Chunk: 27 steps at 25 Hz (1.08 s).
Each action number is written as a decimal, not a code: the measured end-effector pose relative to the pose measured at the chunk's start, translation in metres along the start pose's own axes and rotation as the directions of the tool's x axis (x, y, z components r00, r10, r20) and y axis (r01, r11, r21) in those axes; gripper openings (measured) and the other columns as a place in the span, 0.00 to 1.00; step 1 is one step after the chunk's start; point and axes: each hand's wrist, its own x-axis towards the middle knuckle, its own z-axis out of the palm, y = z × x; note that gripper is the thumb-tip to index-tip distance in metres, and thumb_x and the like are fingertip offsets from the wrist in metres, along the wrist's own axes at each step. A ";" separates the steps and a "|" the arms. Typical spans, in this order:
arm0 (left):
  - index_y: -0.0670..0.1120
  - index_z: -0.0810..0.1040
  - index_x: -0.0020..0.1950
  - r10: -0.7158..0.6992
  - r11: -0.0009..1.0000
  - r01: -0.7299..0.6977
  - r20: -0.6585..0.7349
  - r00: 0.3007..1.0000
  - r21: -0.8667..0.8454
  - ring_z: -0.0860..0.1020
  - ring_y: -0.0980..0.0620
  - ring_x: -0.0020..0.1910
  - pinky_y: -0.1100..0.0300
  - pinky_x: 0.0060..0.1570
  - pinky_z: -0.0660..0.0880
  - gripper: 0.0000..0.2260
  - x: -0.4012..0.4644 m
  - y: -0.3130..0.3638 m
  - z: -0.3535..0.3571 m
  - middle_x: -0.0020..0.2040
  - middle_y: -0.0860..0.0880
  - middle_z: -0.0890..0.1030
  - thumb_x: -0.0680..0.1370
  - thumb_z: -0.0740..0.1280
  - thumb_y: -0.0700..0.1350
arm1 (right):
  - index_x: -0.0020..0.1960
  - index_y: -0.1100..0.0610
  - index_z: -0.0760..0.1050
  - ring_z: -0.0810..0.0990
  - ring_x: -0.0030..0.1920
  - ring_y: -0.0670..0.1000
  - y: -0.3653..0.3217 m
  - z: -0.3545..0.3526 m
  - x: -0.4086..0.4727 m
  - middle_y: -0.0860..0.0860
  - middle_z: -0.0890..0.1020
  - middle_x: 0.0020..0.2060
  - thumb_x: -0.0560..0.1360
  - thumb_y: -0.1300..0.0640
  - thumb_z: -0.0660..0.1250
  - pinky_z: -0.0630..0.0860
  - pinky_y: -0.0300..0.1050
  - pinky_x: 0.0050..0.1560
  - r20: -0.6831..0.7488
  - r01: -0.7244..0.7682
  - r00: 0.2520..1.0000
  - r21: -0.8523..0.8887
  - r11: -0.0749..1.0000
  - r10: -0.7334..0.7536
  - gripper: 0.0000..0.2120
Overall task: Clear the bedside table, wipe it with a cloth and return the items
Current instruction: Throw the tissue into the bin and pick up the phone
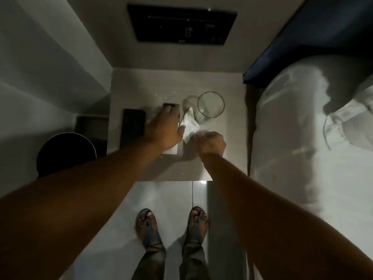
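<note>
Both bare arms reach forward and down. The left hand (163, 130) lies flat, palm down, fingers extended. The right hand (211, 143) is curled into a closed fist, knuckles up.

Found no readable text, label or number anywhere. Saw faint marks on the dark wall panel (181, 25), too blurred to read.

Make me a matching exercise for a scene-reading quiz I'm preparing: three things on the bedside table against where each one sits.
Things:
1. clear round drinking glass
2. flat black rectangular slab
3. crumpled white cloth

Places:
A. between the two hands
B. far right of the tabletop, nearest the bed
C. left edge of the tabletop

Pairs: 1-B, 2-C, 3-A
</note>
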 end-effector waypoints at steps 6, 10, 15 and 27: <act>0.45 0.76 0.68 0.112 0.986 -0.143 0.284 0.952 0.091 0.81 0.40 0.58 0.48 0.58 0.79 0.21 0.081 0.012 0.008 0.61 0.42 0.82 0.76 0.72 0.46 | 0.57 0.54 0.81 0.87 0.46 0.54 -0.009 0.041 0.032 0.52 0.87 0.51 0.70 0.44 0.77 0.85 0.52 0.52 -0.020 -0.027 0.999 0.096 0.995 0.029 0.20; 0.45 0.84 0.59 0.096 0.994 -0.104 0.218 0.971 0.025 0.83 0.42 0.56 0.47 0.60 0.80 0.12 0.084 0.012 0.014 0.58 0.44 0.85 0.76 0.74 0.42 | 0.52 0.57 0.85 0.81 0.40 0.51 -0.004 0.042 0.033 0.54 0.88 0.48 0.75 0.50 0.73 0.79 0.38 0.46 -0.097 0.013 0.995 0.124 0.992 -0.001 0.11; 0.46 0.86 0.47 0.042 0.948 -0.015 0.079 0.996 -0.317 0.79 0.54 0.43 0.63 0.45 0.71 0.06 0.039 -0.033 -0.028 0.46 0.50 0.82 0.73 0.78 0.46 | 0.48 0.51 0.79 0.84 0.43 0.51 -0.015 0.035 -0.019 0.45 0.82 0.40 0.75 0.48 0.73 0.74 0.31 0.33 -0.039 0.088 0.996 0.264 0.961 -0.080 0.07; 0.36 0.85 0.51 -0.680 0.712 0.679 0.070 0.730 -0.179 0.85 0.39 0.49 0.47 0.56 0.81 0.09 -0.163 -0.318 -0.032 0.50 0.37 0.86 0.76 0.72 0.42 | 0.60 0.62 0.82 0.87 0.49 0.58 -0.105 0.270 -0.166 0.62 0.86 0.53 0.76 0.63 0.72 0.85 0.56 0.53 0.620 0.190 0.743 0.165 0.968 -0.251 0.12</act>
